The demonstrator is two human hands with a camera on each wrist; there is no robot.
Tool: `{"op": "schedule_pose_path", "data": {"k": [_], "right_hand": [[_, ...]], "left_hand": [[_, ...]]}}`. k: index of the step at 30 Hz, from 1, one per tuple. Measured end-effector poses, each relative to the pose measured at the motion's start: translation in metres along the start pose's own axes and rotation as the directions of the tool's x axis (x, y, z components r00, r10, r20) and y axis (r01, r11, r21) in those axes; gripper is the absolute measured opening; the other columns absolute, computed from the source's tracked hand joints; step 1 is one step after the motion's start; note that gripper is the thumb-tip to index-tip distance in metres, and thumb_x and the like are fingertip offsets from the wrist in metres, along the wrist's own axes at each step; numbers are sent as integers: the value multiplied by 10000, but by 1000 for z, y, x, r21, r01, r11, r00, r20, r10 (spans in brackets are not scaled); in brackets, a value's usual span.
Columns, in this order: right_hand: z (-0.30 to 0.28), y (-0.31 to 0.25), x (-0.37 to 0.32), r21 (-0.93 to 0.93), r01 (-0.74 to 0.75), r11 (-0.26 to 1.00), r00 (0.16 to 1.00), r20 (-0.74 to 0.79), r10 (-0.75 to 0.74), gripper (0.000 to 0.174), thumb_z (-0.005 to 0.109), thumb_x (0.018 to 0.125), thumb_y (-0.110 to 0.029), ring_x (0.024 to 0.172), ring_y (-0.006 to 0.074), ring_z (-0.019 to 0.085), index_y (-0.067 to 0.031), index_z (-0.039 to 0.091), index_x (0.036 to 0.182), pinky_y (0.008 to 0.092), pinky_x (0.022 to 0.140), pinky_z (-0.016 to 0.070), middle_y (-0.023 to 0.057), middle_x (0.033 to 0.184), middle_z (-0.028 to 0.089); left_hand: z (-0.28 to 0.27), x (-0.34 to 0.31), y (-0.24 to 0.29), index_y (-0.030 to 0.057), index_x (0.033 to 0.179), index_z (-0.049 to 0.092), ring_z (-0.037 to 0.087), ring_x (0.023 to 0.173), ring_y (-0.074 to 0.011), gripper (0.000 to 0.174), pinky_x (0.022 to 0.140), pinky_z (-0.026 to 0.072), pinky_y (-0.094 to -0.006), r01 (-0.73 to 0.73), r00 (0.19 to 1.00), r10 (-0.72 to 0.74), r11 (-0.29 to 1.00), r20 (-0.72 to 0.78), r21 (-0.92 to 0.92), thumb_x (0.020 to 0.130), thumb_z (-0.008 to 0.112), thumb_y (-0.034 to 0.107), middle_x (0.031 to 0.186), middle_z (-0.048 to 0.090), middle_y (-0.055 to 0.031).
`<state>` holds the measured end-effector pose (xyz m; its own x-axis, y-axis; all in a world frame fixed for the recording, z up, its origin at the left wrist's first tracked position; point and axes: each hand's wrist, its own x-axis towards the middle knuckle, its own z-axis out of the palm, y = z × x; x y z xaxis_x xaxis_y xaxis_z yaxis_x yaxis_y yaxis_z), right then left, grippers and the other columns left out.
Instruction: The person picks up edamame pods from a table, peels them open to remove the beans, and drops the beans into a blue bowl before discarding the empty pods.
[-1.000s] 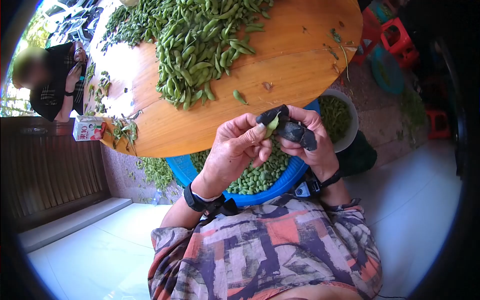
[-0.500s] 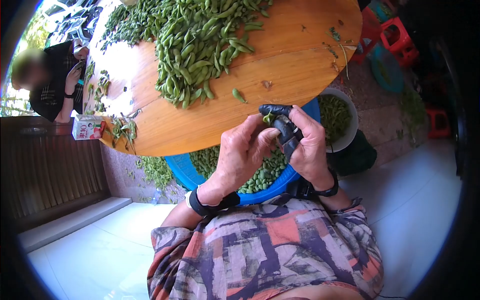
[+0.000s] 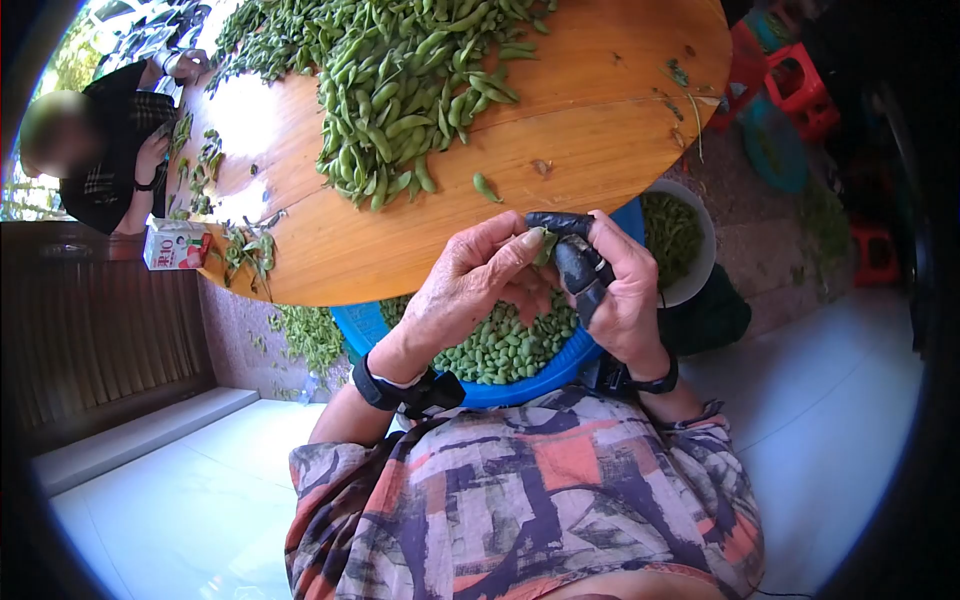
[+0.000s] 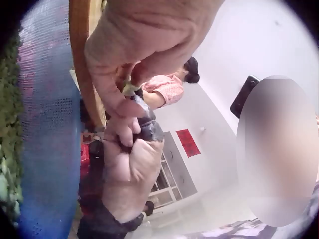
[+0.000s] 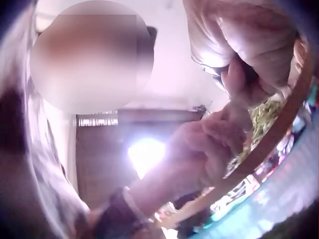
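Over the blue basket [image 3: 503,394], my two hands meet at a small green edamame pod [image 3: 546,246]. My left hand [image 3: 465,285] pinches it between thumb and index finger, the other fingers curled below. My right hand [image 3: 628,292] grips it from the other side with black covers [image 3: 575,265] on its thumb and forefinger. The left wrist view shows a pale green bit of pod [image 4: 128,89] between the fingertips; its far end is hidden by them. Shelled green beans [image 3: 505,350] fill the basket below.
A big heap of edamame pods [image 3: 400,110] lies on the round wooden table [image 3: 600,130], one loose pod [image 3: 485,187] apart from it. A juice carton [image 3: 178,247] stands at the left edge by another person [image 3: 110,150]. A white bucket [image 3: 708,245] stands right; red stools [image 3: 800,92] behind.
My left hand has drawn a little left and its thumb has straightened over the pod. The right hand has turned slightly. The other person's one hand has moved farther along the table.
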<state>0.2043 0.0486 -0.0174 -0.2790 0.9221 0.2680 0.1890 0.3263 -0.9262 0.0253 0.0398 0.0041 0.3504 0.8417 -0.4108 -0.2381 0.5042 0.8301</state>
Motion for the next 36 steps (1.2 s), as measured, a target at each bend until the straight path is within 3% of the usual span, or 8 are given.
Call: {"op": "schedule_pose_path", "data": {"k": [7,11,19,22,23,28,33,36], "right_hand": [[7,-4,-1,126,-182,975,983,-1,184,236,577,766,-2,727,327,587,36,617,995,349,658,478,158,824,547],[12,8,-4,-198,164,966,979,-87,-184,353,581,689,-31,746,415,557,42,605,1033,376,660,480,201,839,520],[-51,0,-11,335,-218,917,971,-17,237,851,476,828,-782,561,17,484,13,620,1097,186,493,383,-41,700,532],[-115,15,-23,-131,-379,916,916,-193,351,249,629,914,-197,622,91,566,-3,637,1071,257,568,470,36,756,608],[-125,20,-19,-507,-95,857,987,-160,15,262,536,826,44,747,229,658,25,635,1068,343,695,511,146,834,669],[-120,15,-17,-605,-246,757,963,-240,121,314,523,785,59,862,388,659,25,630,1078,393,759,497,238,917,666],[-67,19,-7,-148,-81,986,996,-57,73,273,538,854,-82,688,207,618,13,643,1088,320,643,477,102,759,610],[-34,9,2,231,-210,950,976,100,192,332,516,881,-190,616,60,528,0,648,1119,221,554,406,5,723,559]], "left_hand": [[3,4,-26,47,1100,528,532,625,-78,156,544,418,-202,-187,981,192,974,26,-127,1029,468,173,757,554,-7],[10,1,-31,58,1091,531,534,684,-65,127,559,415,-195,-209,977,178,910,-117,-358,1001,473,127,807,545,18],[-11,-12,-12,34,1120,627,631,785,-130,202,685,519,-271,-188,974,167,973,155,137,957,515,73,879,660,-36],[-23,-17,18,13,1027,685,697,835,-280,205,772,556,-345,-408,913,253,588,320,698,826,645,4,868,698,-164],[-28,-13,23,26,1006,686,671,804,-307,205,738,553,-361,-456,878,381,477,290,752,814,635,-27,852,668,-156],[-50,26,47,30,943,668,595,882,-303,236,739,506,-395,-251,761,556,-225,336,941,747,606,-86,914,576,-115],[-47,28,43,38,931,645,601,862,-246,202,702,503,-345,-329,728,566,-207,387,921,761,633,-71,895,589,-78],[-34,15,33,11,920,636,615,709,-61,118,604,488,-226,-252,932,364,630,8,735,833,695,-44,798,661,-14]]}}
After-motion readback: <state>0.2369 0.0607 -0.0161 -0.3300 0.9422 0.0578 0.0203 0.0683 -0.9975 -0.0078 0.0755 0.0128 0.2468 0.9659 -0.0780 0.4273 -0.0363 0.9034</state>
